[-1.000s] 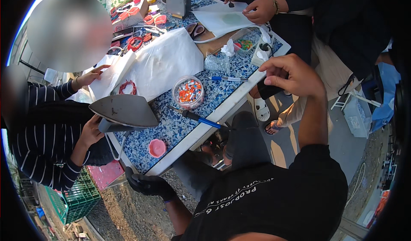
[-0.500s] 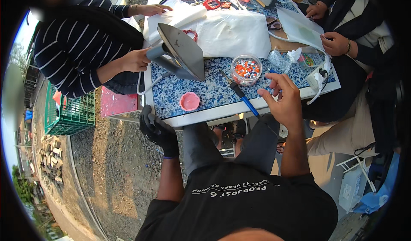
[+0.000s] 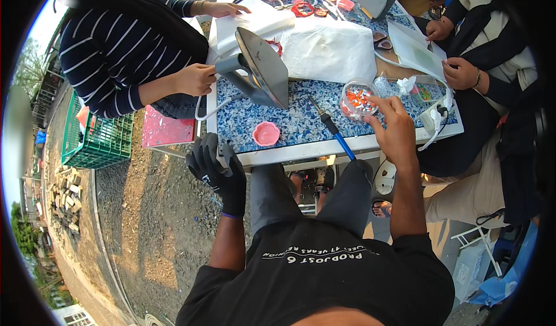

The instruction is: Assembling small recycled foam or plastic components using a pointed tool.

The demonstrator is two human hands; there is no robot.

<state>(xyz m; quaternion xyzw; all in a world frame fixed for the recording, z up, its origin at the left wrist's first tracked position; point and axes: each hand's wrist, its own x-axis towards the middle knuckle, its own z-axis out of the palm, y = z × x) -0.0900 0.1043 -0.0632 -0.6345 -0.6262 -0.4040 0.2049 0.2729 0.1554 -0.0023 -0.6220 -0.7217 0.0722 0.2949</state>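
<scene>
My right hand [image 3: 395, 130] is at the near right side of a round clear plastic jar [image 3: 350, 110], thumb and fingers against its rim. Small orange, white and dark plastic pieces [image 3: 360, 99] lie in the jar. To its left rests a soldering iron [image 3: 335, 130] with a blue handle, tip on the table and handle over the near edge. My left hand [image 3: 217, 166], in a dark glove, is off the table's near left corner with its fingers apart and nothing in it. A pink scalloped dish [image 3: 266, 133] sits nearby on the blue speckled table top [image 3: 301, 123].
At left, a co-worker in a striped sleeve [image 3: 121, 94] holds a clothes iron [image 3: 260, 71] tilted up beside white paper [image 3: 330, 48]. Another person at right holds a pale sheet [image 3: 412, 51]. A power strip [image 3: 431, 120] lies at the right edge; a green crate [image 3: 104, 137] stands left.
My right hand has closed in on the jar, which has shifted right and nearer to me. My gloved left hand has risen a little and its fingers have spread. The view has shifted slightly.
</scene>
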